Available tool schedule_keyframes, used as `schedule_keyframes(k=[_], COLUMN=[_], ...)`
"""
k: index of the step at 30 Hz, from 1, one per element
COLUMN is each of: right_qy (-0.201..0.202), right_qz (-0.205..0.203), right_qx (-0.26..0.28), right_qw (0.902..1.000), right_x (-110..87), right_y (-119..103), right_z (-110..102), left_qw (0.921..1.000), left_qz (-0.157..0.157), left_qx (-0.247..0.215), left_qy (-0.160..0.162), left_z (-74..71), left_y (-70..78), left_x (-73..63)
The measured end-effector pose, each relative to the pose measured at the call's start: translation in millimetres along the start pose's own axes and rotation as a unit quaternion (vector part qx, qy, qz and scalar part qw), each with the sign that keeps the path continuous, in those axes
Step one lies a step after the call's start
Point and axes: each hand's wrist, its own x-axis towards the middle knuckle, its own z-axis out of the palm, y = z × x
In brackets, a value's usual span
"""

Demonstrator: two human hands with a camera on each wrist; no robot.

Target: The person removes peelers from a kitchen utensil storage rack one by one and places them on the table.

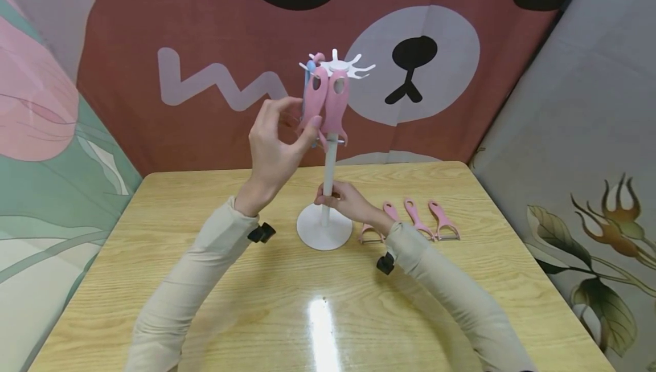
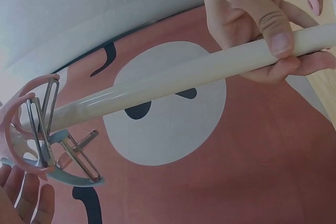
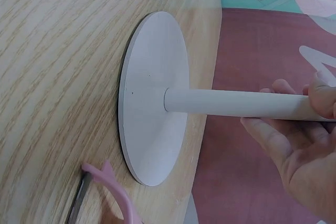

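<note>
A white stand (image 1: 331,167) with a round base (image 3: 152,145) and a ring of hooks (image 1: 353,68) at its top stands upright on the table. Pink peelers (image 1: 336,101) and a blue peeler (image 2: 79,177) hang from hooks on its left and front side, blades down. My left hand (image 1: 277,135) is at these peelers, its thumb across the lower part of a front pink peeler (image 1: 315,95) and its fingers bent round behind, partly hidden. Lower down, my right hand (image 1: 348,198) grips the pole (image 2: 173,85) between thumb and fingers, just above the base.
Several pink peelers (image 1: 441,218) lie on the wooden table (image 1: 205,303) to the right of the base, some partly covered by my right forearm. Behind the table hangs a reddish cloth (image 1: 205,138) with a bear print. Patterned cloths flank both sides.
</note>
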Motion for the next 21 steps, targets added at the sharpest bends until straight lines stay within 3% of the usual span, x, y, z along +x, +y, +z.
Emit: schedule_keyframes(k=[13, 21], right_qy=[0.002, 0.009], right_qz=[0.011, 0.005], right_qx=[-0.022, -0.027], right_qw=[0.9997, 0.9996], right_x=[-0.8, -0.2], right_y=[-0.8, -0.9], right_z=[1.3, 0.7], left_qw=[0.9991, 0.9990], left_qz=[0.004, 0.008], left_qx=[0.036, 0.041], left_qy=[-0.021, -0.014], left_z=[0.8, 1.6], left_y=[2.6, 2.8], left_x=[-1.1, -0.1])
